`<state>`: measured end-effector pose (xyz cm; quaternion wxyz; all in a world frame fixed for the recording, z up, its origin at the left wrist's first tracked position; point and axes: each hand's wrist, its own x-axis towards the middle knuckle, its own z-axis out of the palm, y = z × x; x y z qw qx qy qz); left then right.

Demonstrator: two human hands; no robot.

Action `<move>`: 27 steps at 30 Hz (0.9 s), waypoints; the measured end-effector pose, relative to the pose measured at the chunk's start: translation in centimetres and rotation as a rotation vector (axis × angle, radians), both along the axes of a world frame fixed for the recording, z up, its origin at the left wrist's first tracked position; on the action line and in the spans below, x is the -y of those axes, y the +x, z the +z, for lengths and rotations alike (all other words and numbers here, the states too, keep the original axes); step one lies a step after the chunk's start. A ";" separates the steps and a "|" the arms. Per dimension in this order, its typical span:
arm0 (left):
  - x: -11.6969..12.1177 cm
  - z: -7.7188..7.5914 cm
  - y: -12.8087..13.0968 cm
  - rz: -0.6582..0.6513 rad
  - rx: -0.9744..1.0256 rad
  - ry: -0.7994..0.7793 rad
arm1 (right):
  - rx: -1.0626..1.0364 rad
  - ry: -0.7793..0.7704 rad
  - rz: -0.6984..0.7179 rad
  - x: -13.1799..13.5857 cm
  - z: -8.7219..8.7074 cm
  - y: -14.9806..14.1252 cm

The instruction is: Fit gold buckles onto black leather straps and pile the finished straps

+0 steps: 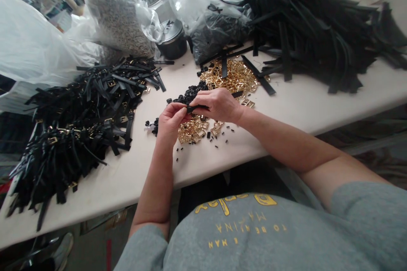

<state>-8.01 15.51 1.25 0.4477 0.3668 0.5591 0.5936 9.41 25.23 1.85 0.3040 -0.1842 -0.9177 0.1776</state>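
Both hands meet over the middle of the table, gripping one black strap (200, 107). My left hand (173, 117) pinches its left end between thumb and fingers. My right hand (221, 105) is closed around the strap further along, and a length of it sticks out past the knuckles. Whether a buckle or loop sits at the pinched end is hidden by the fingers. Just behind the hands lie small black loops (190, 92) and a heap of gold buckles (232, 75). More gold buckles (193, 129) lie below the hands.
Straps with buckles (85, 131) are piled at the left; plain black straps (305, 29) are heaped at the back right. Behind stand a plastic bag of small pale pieces (114, 17), a dark lidded pot (171, 40) and another bag (210, 25). Tiny black bits dot the front.
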 end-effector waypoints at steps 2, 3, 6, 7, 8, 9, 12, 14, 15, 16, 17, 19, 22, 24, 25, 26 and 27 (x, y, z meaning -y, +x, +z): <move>0.3 0.1 -0.3 0.023 -0.093 0.011 | 0.013 -0.006 -0.010 -0.3 0.1 0.1; 0.4 0.1 -0.6 0.039 -0.140 0.014 | 0.014 -0.008 -0.020 -0.5 0.2 0.2; 0.8 0.0 -2.0 0.096 -0.268 0.023 | 0.001 -0.015 -0.061 -1.0 0.2 0.4; 0.9 0.0 -2.6 0.116 -0.307 0.027 | -0.002 -0.018 -0.073 -1.1 0.2 0.4; 1.1 0.0 -3.2 0.134 -0.342 0.029 | -0.004 -0.019 -0.084 -1.3 0.1 0.4; 1.3 0.0 -3.8 0.148 -0.372 0.028 | -0.002 -0.018 -0.094 -1.4 0.0 0.5; 2.1 0.4 -4.8 0.151 -0.439 0.000 | 0.004 -0.001 -0.122 -1.7 -0.1 0.5; 2.6 0.6 -4.4 0.104 -0.489 -0.031 | 0.008 0.011 -0.145 -1.8 0.0 0.5; 2.8 0.6 -3.8 0.058 -0.516 -0.049 | 0.010 0.015 -0.157 -1.8 0.0 0.5; 3.0 0.6 -3.1 -0.001 -0.545 -0.065 | 0.016 0.016 -0.169 -1.9 0.1 0.5; 3.0 0.5 -2.2 -0.071 -0.579 -0.078 | 0.026 0.015 -0.180 -1.9 0.1 0.5; 2.9 0.2 0.0 -0.206 -0.666 -0.072 | 0.052 0.011 -0.198 -2.0 0.2 0.5; 2.1 -0.2 3.0 -0.358 -0.847 -0.016 | 0.087 0.007 -0.211 -2.1 0.1 0.5; 1.3 -0.2 4.5 -0.419 -0.982 0.000 | 0.096 0.003 -0.213 -2.2 -0.1 0.4; 0.9 -0.2 5.0 -0.439 -1.049 -0.006 | 0.099 -0.001 -0.214 -2.2 -0.1 0.4; 0.5 -0.1 5.4 -0.450 -1.109 -0.019 | 0.099 -0.005 -0.213 -2.2 -0.2 0.4; 0.2 -0.1 5.8 -0.458 -1.160 -0.035 | 0.098 -0.006 -0.212 -2.2 -0.2 0.3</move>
